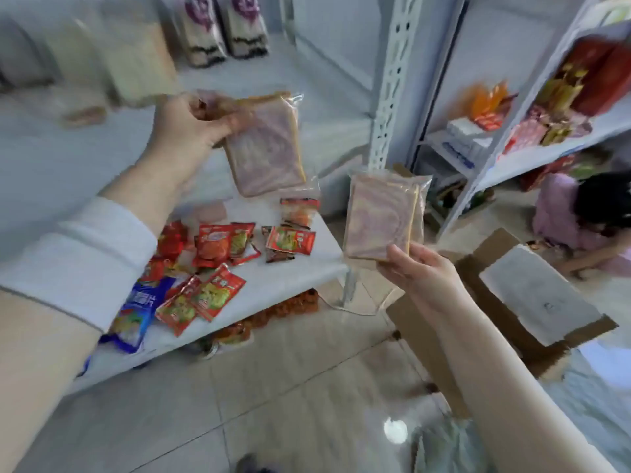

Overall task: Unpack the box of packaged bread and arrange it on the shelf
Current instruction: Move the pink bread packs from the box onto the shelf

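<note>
Both forearms fill the near frame, white sleeve [78, 254] on the left one. Left hand [191, 122] pinches a bread pack [266, 145] by its top-left corner, fingers curled tight on the wrapper, so the pack hangs free and tilted over the shelf. Right hand [418, 271] grips a second bread pack [382, 220] at its bottom edge, thumb on front, fingers behind, pack standing upright. Looks like 2 slices in that one, can't confirm.

Read: one pack per hand = fewer trips from box to shelf. Corner/edge holds keep the soft slices from getting squashed, imo.

Cardboard box [505, 302] sits on the floor at right, just beyond the right hand, flaps open; grey liner visible inside, no bread visible from this angle.

Lower shelf [307, 268] below the left pack carries loose red snack sachets [218, 247] and a blue bag [140, 308], left side. Upper shelf [300, 70] far back has blurred bread stacks [136, 59] far left and two purple-print bags [225, 29]. Likely target is beside those stacks. White upright post [389, 83] splits this unit from the one at right.

Far right: a person crouched on the floor [573, 216].
</note>
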### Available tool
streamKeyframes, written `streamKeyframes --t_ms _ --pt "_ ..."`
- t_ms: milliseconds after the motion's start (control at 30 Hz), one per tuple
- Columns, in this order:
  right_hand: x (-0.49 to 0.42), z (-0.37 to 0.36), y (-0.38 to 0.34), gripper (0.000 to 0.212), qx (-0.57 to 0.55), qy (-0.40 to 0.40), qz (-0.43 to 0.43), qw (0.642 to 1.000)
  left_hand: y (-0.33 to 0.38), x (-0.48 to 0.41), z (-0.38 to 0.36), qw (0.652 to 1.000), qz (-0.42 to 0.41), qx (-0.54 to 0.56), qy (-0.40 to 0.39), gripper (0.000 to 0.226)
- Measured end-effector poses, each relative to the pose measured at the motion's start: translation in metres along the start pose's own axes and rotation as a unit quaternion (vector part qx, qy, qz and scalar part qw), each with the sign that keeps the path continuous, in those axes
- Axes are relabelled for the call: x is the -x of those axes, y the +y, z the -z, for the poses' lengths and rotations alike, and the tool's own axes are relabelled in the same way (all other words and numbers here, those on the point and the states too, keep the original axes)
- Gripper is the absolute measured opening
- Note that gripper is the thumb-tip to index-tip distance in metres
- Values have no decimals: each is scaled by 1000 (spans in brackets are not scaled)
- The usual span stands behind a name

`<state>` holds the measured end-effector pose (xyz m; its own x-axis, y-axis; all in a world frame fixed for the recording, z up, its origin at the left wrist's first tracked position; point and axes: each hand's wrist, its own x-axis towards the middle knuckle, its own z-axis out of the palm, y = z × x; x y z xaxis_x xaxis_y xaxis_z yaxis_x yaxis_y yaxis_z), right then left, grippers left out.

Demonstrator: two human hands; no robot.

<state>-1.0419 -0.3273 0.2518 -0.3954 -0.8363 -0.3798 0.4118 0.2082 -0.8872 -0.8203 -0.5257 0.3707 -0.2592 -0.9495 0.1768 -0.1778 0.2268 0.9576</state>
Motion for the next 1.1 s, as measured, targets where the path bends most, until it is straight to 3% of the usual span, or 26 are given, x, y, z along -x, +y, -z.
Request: streamKeyframes --t_ms 67,167,233,367,400,633,800,1100 --pt "-8 -70 -11 18 -1 -57 12 998 10 -3 74 999 -8 -2 35 18" --pt "-17 -185 -19 65 8 -136 24 990 12 -8 185 996 -8 -35 77 16" --pt "-28 -258 -17 76 6 -180 29 983 3 -11 256 992 1 -57 117 17" --pt "-61 -385 -9 12 12 -205 47 978 -31 -30 366 982 12 -71 177 21" --pt "-71 -411 -8 5 24 -204 57 977 -40 -40 386 979 17 -70 192 22" --pt "-150 -561 -5 15 91 -182 92 975 -96 -143 467 972 31 -76 220 20" --pt "-216 -654 -7 12 93 -131 81 984 -136 -227 506 959 35 -79 271 32" --pt "-315 -728 4 13 183 -83 73 977 -206 -326 534 951 61 -104 286 44"
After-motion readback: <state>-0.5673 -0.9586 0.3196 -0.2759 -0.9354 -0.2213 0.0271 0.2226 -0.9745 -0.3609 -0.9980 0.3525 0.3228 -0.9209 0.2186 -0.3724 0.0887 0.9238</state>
